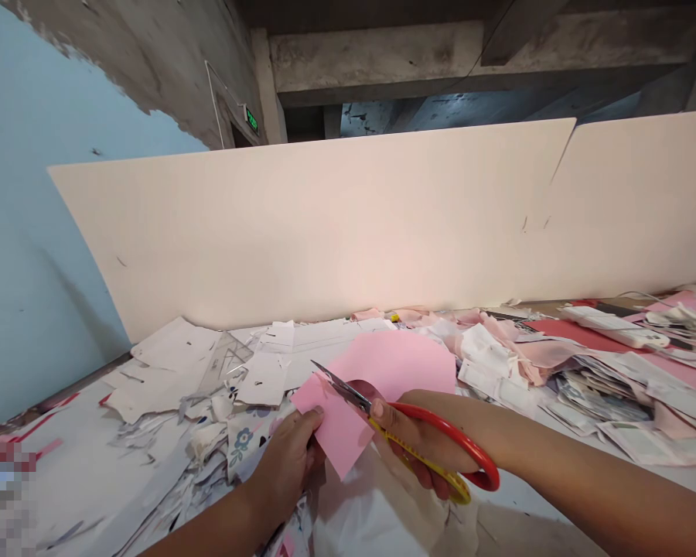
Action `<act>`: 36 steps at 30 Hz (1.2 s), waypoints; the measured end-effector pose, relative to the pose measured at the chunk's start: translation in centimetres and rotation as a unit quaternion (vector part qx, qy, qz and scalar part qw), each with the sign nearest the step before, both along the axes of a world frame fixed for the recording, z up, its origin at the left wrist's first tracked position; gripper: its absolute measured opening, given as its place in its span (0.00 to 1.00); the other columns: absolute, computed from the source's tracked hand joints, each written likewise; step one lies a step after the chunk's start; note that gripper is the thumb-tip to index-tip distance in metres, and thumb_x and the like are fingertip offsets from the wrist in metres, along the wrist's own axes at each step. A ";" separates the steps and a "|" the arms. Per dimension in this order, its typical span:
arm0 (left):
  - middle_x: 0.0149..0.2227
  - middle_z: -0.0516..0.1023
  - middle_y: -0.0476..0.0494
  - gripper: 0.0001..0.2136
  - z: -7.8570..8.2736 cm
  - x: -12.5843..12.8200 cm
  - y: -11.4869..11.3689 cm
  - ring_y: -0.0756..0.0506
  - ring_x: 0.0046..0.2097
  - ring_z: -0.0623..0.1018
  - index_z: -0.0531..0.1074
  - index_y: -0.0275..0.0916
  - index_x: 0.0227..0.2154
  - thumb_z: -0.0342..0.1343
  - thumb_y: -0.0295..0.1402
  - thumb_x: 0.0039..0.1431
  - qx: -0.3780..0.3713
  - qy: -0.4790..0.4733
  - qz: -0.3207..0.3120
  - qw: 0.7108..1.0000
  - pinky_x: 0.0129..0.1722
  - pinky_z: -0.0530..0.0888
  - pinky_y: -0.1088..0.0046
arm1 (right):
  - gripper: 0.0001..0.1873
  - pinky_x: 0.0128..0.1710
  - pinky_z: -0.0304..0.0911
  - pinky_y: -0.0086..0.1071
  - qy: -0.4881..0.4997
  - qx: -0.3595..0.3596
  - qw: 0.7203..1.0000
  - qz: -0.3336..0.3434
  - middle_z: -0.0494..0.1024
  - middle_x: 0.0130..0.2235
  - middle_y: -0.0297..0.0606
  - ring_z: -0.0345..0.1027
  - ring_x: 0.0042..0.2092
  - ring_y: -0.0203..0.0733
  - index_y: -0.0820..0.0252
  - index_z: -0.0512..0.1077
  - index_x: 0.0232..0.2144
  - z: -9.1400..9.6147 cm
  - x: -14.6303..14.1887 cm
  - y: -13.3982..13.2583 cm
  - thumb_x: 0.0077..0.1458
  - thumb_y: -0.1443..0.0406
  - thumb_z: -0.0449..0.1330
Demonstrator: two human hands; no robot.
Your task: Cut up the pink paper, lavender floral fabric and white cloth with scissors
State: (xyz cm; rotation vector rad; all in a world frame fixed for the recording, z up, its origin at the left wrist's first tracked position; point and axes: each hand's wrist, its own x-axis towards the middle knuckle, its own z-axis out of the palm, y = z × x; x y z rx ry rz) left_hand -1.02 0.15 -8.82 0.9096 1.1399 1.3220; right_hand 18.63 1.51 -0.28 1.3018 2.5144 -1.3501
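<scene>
A sheet of pink paper (403, 360) lies across the middle of the cluttered table, with a corner bent toward me. My left hand (293, 449) pinches that near part between thumb and fingers. In my right hand (421, 433) is a pair of scissors (452, 437) with one red and one yellow handle. Their blades point up and left over the pink paper, and a cut edge curves beside them. How far apart the blades are is hard to make out. The right fingers wrap round the handles, partly hidden behind them.
White paper pieces (174, 356) and a clear set square (226, 360) lie at the left. Patterned scraps (243, 445) are heaped near my left hand. A white power strip (615, 326) and stacked fabric scraps (603, 398) sit at the right. A pale upright board (348, 232) bounds the table's back.
</scene>
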 end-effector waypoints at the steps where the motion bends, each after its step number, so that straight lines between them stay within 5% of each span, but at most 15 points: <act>1: 0.13 0.53 0.58 0.15 0.0 0.0 0.0 0.55 0.18 0.54 0.56 0.39 0.17 0.53 0.43 0.44 -0.001 -0.010 -0.009 1.000 0.18 0.54 0.79 | 0.40 0.21 0.60 0.31 -0.002 0.002 1.000 0.002 0.64 0.15 0.36 0.57 0.14 0.32 0.63 0.61 0.16 0.1 0.0 0.0 0.46 0.37 0.29; 36: 0.08 0.51 0.58 0.18 0.0 -0.2 0.2 0.57 0.15 0.51 0.54 0.38 0.13 0.53 0.44 0.44 -0.013 -0.049 -0.042 0.998 0.16 0.49 0.80 | 0.38 0.14 0.54 0.25 -0.001 0.019 0.999 -0.044 0.62 0.13 0.32 0.54 0.11 0.30 0.62 0.59 0.20 -0.5 -0.5 -0.2 0.45 0.37 0.29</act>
